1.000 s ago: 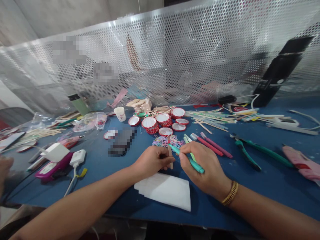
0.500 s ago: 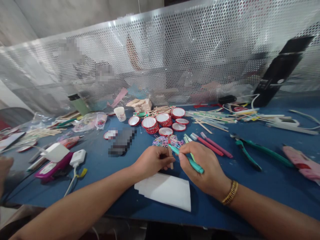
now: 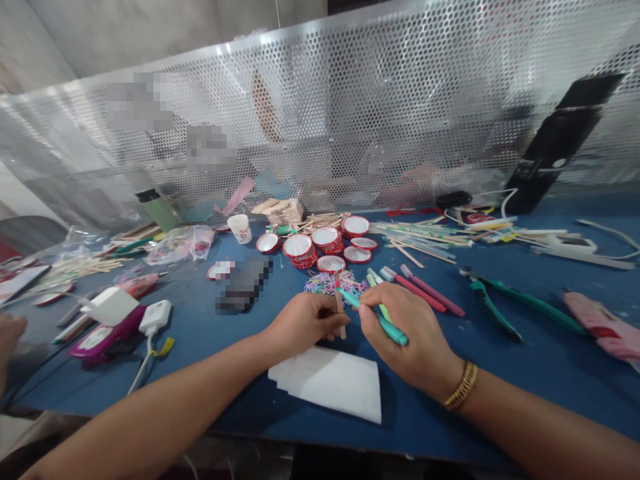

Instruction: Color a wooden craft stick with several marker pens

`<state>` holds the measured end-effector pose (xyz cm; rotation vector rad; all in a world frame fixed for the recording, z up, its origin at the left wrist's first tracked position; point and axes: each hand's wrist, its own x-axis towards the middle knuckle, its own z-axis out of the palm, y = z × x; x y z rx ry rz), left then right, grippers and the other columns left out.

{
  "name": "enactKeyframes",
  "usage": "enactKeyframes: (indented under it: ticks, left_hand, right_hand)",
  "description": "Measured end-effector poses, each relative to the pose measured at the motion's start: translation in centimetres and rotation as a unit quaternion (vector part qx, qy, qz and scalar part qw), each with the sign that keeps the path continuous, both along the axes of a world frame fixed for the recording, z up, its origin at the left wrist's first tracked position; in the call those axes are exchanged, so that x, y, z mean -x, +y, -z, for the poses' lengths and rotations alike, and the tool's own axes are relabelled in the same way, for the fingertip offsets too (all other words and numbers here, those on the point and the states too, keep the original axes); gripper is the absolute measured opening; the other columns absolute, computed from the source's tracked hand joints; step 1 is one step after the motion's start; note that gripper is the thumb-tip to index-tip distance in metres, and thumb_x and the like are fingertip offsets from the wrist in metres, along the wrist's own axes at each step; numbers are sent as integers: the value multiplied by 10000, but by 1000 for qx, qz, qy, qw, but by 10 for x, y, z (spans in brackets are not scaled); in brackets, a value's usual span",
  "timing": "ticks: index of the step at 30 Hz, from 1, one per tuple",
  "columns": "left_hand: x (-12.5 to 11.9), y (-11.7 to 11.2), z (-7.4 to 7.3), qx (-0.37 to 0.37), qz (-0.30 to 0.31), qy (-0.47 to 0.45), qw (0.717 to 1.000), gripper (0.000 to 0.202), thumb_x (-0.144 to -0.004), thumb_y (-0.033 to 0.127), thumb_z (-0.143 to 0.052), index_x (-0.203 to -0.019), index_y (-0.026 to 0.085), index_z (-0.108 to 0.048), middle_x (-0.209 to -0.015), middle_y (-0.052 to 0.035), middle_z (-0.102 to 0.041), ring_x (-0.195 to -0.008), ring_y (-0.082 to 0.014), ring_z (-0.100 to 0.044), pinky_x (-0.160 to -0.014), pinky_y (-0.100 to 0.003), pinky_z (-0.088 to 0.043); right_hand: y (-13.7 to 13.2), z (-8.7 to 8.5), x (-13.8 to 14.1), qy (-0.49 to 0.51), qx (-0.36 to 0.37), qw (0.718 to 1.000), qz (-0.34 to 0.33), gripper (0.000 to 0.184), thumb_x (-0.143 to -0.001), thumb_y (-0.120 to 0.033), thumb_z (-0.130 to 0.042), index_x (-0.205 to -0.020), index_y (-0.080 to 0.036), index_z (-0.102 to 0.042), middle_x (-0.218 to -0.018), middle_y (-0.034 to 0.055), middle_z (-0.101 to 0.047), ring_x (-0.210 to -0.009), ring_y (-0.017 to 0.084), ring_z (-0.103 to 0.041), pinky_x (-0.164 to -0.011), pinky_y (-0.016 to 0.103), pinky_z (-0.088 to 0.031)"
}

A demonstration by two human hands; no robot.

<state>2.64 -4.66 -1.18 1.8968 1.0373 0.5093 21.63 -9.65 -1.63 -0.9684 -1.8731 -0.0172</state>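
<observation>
My left hand point(image 3: 305, 323) pinches a flat wooden craft stick point(image 3: 341, 312) upright, its upper part coloured red. In my right hand point(image 3: 407, 330) is a teal marker point(image 3: 387, 325), its tip touching or very near the stick just below the red part. Behind the stick lies a heap of small multicoloured rubber bands point(image 3: 320, 283). Folded white paper point(image 3: 333, 383) rests on the table just in front of my hands. Pale green markers point(image 3: 373, 277) lie partly hidden behind my right hand, beside red and pink markers point(image 3: 417, 291).
Red-rimmed round lids point(image 3: 299, 247) stand stacked beyond the hands, near a paper cup point(image 3: 240, 229). Teal-handled pliers point(image 3: 500, 300) and a pink glue gun point(image 3: 597, 320) lie right. A dark phone point(image 3: 245, 285) and white charger point(image 3: 156, 317) lie left. Another person's hand point(image 3: 11, 333) shows at the left edge.
Both hands keep nearly the same place and grip. The marker tip stays close to the stick, with only a very slight shift.
</observation>
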Motion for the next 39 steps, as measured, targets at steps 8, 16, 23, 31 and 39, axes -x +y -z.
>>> enactKeyframes:
  ticks: [8, 16, 23, 31, 39]
  left_hand:
    - [0, 0, 1, 3, -6, -3, 1000, 314, -837, 432, -621, -675, 163, -620, -619, -3, -639, -555, -120, -594, -521, -215, -447]
    - [1, 1, 2, 0, 2, -4, 1000, 327, -847, 444, -606, -680, 164, -617, -630, -4, -634, -576, -127, -601, -539, -223, -457]
    - [0, 0, 1, 5, -7, -1, 1000, 319, -841, 436, -616, -676, 164, -615, -621, -1, -631, -554, -116, -585, -523, -216, -445]
    - [-1, -1, -1, 6, 7, -7, 1000, 321, -857, 439, -595, -695, 164, -628, -641, -5, -627, -584, -113, -585, -560, -213, -460]
    - [0, -2, -3, 3, 7, -5, 1000, 291, -857, 408, -591, -699, 165, -619, -630, -1, -625, -580, -116, -590, -555, -213, -457]
  right_hand:
    - [-1, -3, -3, 2, 4, 1000, 17, 78, -900, -197, -497, -840, -206, -546, -747, 31, -620, -721, 180, -584, -680, 328, -457]
    - [-1, -1, -1, 6, -10, 1000, 1, 47, -893, -198, -517, -857, -212, -542, -765, 32, -626, -743, 184, -595, -694, 337, -480]
    - [-1, -2, -2, 0, -6, 1000, 19, 70, -896, -199, -506, -842, -207, -549, -754, 36, -622, -730, 187, -589, -681, 342, -468]
    - [-2, 1, 0, 1, -18, 1000, -9, 36, -882, -185, -530, -859, -212, -540, -800, 42, -638, -775, 196, -597, -712, 353, -478]
    - [-2, 1, 1, -9, -11, 1000, -5, 47, -894, -186, -518, -861, -208, -543, -809, 42, -635, -785, 193, -588, -720, 351, -470]
